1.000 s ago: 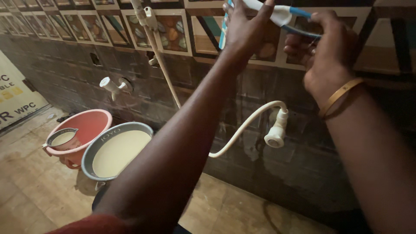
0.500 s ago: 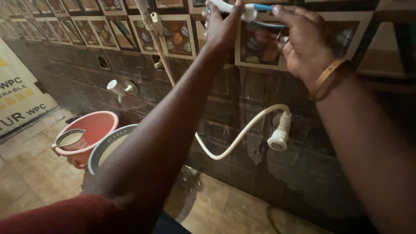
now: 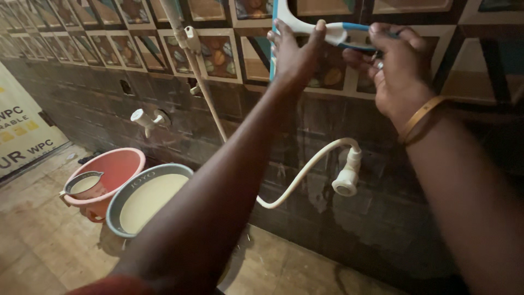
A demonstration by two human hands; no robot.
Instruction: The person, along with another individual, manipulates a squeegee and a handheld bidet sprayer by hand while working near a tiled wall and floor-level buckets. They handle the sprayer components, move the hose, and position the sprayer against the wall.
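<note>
Both my hands are raised against the tiled wall (image 3: 218, 54), gripping one white and blue wiper-like tool (image 3: 333, 34). My left hand (image 3: 292, 52) closes on its white end, where a blue blade runs down the tile. My right hand (image 3: 396, 68) grips the blue and white handle; a gold bangle (image 3: 420, 117) circles that wrist. Below my hands a white hose with a spray head (image 3: 346, 177) hangs from the wall.
A white tap (image 3: 144, 117) sticks out of the dark lower wall at left, beside a slanting white pipe (image 3: 199, 82). On the floor stand a red bucket (image 3: 117, 169) holding a small mug (image 3: 82, 183) and a grey bucket (image 3: 144, 199) of water. A printed board (image 3: 22, 136) leans at far left.
The view has shifted, so my hands and the tool now appear lower in the picture. Both hands keep their grip on the tool against the tiles.
</note>
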